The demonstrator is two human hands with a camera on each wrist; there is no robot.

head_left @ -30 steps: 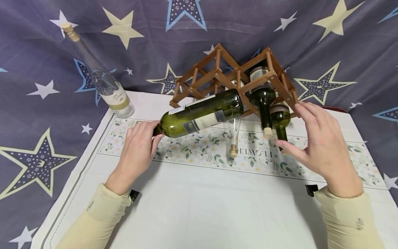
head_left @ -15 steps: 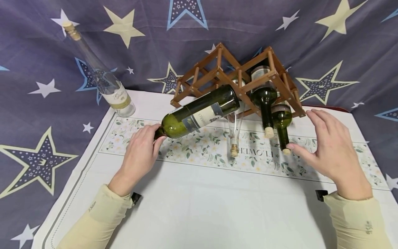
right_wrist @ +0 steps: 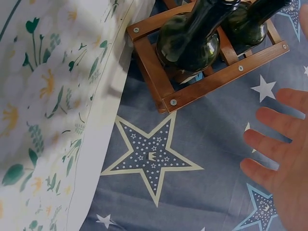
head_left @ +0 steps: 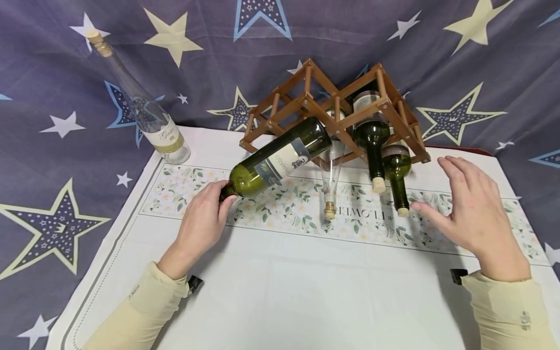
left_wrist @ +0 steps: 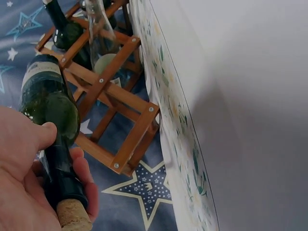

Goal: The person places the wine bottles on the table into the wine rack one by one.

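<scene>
My left hand grips the neck of a green wine bottle, its base tilted up toward the wooden wine rack. In the left wrist view, thumb and fingers wrap the neck, and a cork pokes out below them. On the right, my right hand is held apart from the rack, fingers spread and holding nothing. Nearest to it is a corked green bottle low in the rack. Another green bottle lies above that one, and a clear bottle lies in the middle; all their necks point toward me.
A tall clear corked bottle stands at the table's back left. A floral runner crosses the white table. Behind the rack hangs a dark star-patterned cloth.
The held bottle has swung so its base sits slightly further left and higher, and its label has turned more toward view. My right hand has drawn away rightward from the rack.
</scene>
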